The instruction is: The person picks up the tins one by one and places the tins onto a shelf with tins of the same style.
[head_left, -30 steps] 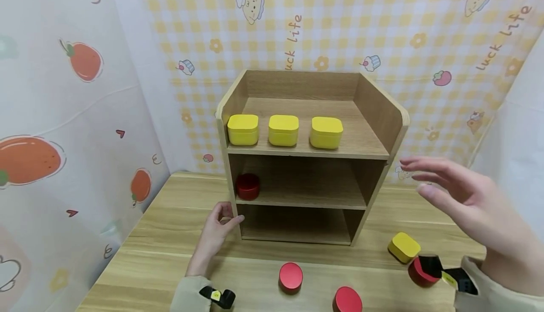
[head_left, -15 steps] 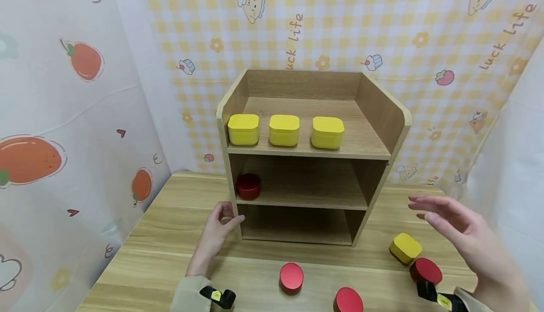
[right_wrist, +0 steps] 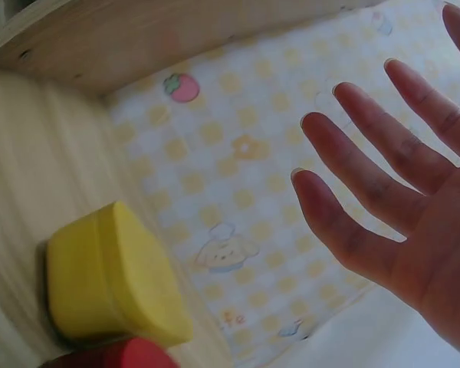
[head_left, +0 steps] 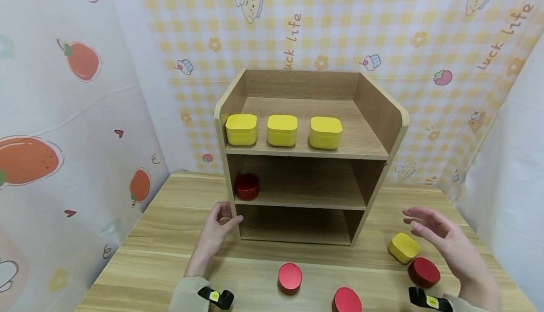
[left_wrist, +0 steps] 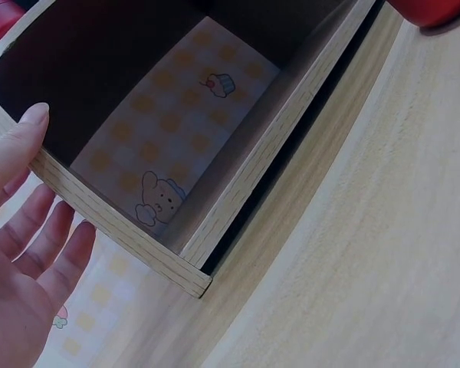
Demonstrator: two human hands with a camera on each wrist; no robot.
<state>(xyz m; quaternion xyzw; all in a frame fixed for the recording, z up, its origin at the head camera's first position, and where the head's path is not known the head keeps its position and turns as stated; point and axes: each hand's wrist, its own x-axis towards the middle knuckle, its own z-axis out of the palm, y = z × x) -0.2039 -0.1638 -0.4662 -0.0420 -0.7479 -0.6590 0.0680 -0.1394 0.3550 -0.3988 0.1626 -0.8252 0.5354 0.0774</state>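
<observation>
Left hand: my left hand [head_left: 214, 229] is pinching the left panel of the shelf [head_left: 306, 88], thumb on the front edge near its bottom corner.
Right hand: my right hand [head_left: 446, 241] is holding nothing, fingers loose, cropped in its wrist cam.
Loose yellow box: the loose yellow box [head_left: 403, 248] sits toward the right edge of the table [head_left: 170, 255], near that hand; dark red box [head_left: 424, 272] right beside it, can't tell if touching.
Cut off: one front red box [head_left: 346, 300] gets chopped by the head view; the other [head_left: 290, 277] is whole.
Top tier: three yellow boxes [head_left: 282, 131] along the front edge, tops on, insides hidden.
Middle tier: shadowed red box [head_left: 247, 187], left end, kinda dark.
</observation>
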